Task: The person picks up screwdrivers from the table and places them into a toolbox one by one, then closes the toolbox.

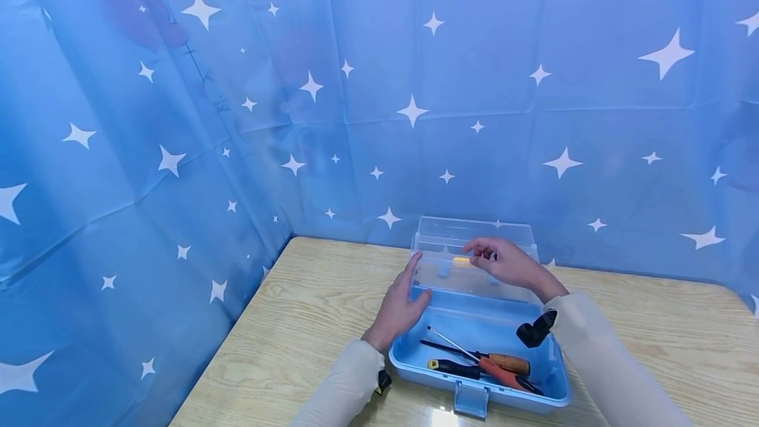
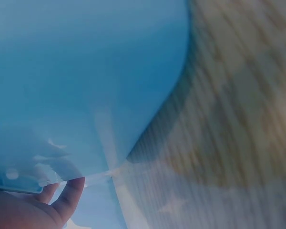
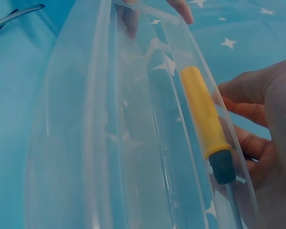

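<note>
An opened light-blue toolbox [image 1: 418, 372] has its clear lid [image 1: 474, 228] standing up at the back. My left hand [image 1: 398, 308] is at the lid's left edge, forefinger extended upward and thumb spread apart. A yellow-handled screwdriver [image 3: 202, 112] with a dark collar lies in a clear compartment of the lid. My right hand [image 1: 504, 262] reaches over the lid, fingers loosely bent beside the yellow handle. In the right wrist view, clear plastic lies between those fingers [image 3: 245, 88] and the handle. Part of the left hand shows low in the left wrist view.
Inside the box lie a screwdriver with an orange-red handle [image 1: 504, 373], one with a wooden handle [image 1: 514, 364] and a black-and-yellow-handled tool [image 1: 453, 368]. A latch [image 1: 471, 400] hangs at the front. The wooden table [image 1: 284, 321] meets a star-patterned blue curtain [image 1: 367, 150].
</note>
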`<state>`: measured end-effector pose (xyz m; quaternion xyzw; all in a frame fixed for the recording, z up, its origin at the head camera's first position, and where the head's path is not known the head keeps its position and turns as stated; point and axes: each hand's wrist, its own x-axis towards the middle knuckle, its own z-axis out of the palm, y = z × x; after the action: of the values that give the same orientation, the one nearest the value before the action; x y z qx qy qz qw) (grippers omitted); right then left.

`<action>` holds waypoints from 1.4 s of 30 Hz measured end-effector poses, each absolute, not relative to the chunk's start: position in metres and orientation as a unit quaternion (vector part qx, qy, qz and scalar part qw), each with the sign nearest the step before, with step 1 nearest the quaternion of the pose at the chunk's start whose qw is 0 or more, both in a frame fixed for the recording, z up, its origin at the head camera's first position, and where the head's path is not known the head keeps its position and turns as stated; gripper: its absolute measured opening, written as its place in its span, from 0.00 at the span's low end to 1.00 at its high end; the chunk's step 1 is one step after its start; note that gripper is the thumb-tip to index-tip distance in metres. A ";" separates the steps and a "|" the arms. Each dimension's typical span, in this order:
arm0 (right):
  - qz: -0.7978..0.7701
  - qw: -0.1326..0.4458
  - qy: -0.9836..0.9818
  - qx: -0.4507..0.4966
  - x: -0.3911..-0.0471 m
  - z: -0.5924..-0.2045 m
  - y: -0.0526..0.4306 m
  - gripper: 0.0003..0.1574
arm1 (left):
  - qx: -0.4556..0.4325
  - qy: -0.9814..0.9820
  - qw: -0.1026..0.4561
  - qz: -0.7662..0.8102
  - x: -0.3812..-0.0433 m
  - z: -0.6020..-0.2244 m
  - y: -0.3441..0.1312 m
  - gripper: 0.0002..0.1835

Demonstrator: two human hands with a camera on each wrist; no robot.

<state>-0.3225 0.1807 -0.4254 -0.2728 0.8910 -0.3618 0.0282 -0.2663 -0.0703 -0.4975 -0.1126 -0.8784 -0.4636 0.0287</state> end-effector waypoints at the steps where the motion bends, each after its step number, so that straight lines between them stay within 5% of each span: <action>1: -0.362 0.028 0.891 -0.273 -0.322 -0.425 0.181 0.15 | -0.112 -0.879 0.029 -0.463 -0.266 -0.497 -0.070 0.39; 42: -0.361 -0.034 0.903 -0.230 -0.314 -0.412 0.196 0.13 | -0.116 -0.879 0.034 -0.462 -0.265 -0.497 -0.070 0.39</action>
<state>-0.3140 0.1964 -0.4121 -0.2302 0.9030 -0.3612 -0.0338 -0.2654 -0.0699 -0.4966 -0.1164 -0.8787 -0.4618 0.0337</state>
